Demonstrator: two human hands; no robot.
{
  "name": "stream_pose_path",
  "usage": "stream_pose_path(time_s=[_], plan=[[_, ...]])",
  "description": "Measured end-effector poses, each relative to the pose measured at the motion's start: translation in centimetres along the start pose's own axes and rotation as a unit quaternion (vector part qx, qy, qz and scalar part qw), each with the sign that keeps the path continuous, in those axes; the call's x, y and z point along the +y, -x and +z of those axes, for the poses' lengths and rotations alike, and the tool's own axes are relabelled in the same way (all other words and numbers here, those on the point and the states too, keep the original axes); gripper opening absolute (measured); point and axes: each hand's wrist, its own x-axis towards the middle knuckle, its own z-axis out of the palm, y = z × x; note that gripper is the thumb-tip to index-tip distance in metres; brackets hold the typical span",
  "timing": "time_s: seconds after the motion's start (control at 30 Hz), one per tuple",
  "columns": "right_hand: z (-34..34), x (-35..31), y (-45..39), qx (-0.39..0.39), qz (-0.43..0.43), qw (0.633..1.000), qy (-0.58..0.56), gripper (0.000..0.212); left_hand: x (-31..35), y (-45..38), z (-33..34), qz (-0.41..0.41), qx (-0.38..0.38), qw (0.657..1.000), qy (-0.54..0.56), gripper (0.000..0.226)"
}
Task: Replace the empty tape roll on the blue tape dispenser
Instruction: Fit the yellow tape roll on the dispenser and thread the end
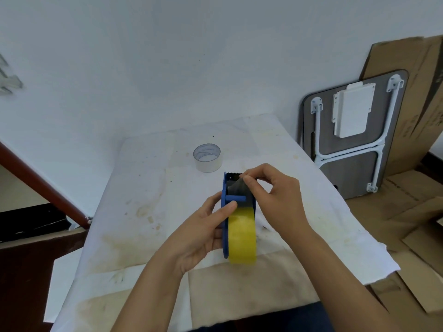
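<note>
The blue tape dispenser point(224, 212) is held above the middle of the table, with a full yellowish tape roll point(242, 236) sitting in it. My left hand point(203, 233) grips the dispenser's left side, thumb resting by the blue crossbar. My right hand point(273, 197) pinches the loose end of the tape point(239, 186) between thumb and fingers, just behind the serrated cutter at the dispenser's far end. The empty tape core point(207, 157), a pale ring, stands upright on the table beyond the dispenser, apart from both hands.
A stained white cloth covers the table point(148, 212). A folded small table point(352, 130) leans on the wall at the right, with flattened cardboard point(407, 212) on the floor beside it. A dark red rail point(43, 185) runs along the left.
</note>
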Motion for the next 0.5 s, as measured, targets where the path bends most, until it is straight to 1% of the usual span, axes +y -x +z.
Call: stream_pose_path(time_s=[0.13, 0.2, 0.33, 0.5], plan=[[-0.25, -0.59, -0.25, -0.022, -0.019, 1.000, 0.006, 0.006, 0.30, -0.14, -0.13, 0.000, -0.020, 0.999, -0.033, 0.071], [-0.34, -0.52, -0.35, -0.024, -0.030, 0.999, 0.031, 0.007, 0.25, -0.22, 0.00, 0.000, -0.016, 0.999, -0.041, 0.075], [-0.23, -0.56, 0.03, -0.017, -0.010, 0.998, 0.057, 0.010, 0.08, -0.58, 0.47, 0.001, 0.005, 0.999, -0.040, 0.084], [-0.57, -0.36, -0.18, -0.010, 0.006, 0.996, 0.092, 0.005, -0.40, -0.62, 0.47, -0.013, -0.014, 0.999, -0.035, 0.068]])
